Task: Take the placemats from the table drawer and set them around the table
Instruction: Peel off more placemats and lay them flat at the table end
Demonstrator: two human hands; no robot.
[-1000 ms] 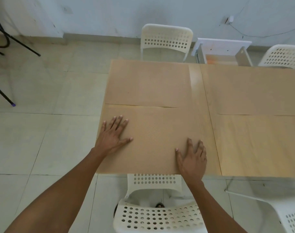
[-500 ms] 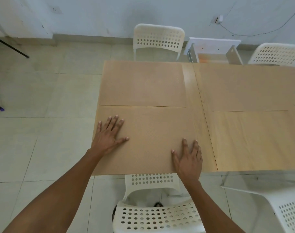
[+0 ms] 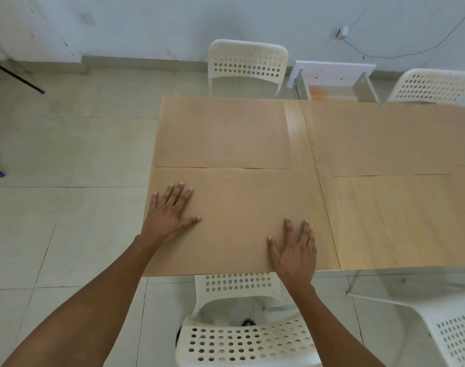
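Note:
A tan placemat [image 3: 234, 215] lies on the near left corner of the wooden table [image 3: 390, 223]. My left hand [image 3: 170, 213] rests flat on its left part, fingers spread. My right hand [image 3: 293, 250] lies flat on its near right corner. A second placemat [image 3: 223, 133] lies just beyond it on the far left. A third placemat [image 3: 390, 139] covers the far right part of the table. The open table drawer [image 3: 332, 80] sticks out from the table's far side; its inside looks bare.
White perforated chairs stand around the table: one [image 3: 248, 63] at the far side, one [image 3: 432, 84] at the far right, one [image 3: 247, 332] right below me, one [image 3: 454, 329] at the near right. Black tripod legs [image 3: 17, 75] stand on the tiled floor at left.
Both hands stay flat on the near placemat with almost no shift. The view has drifted slightly, so the table sits a little more to the left in the frame.

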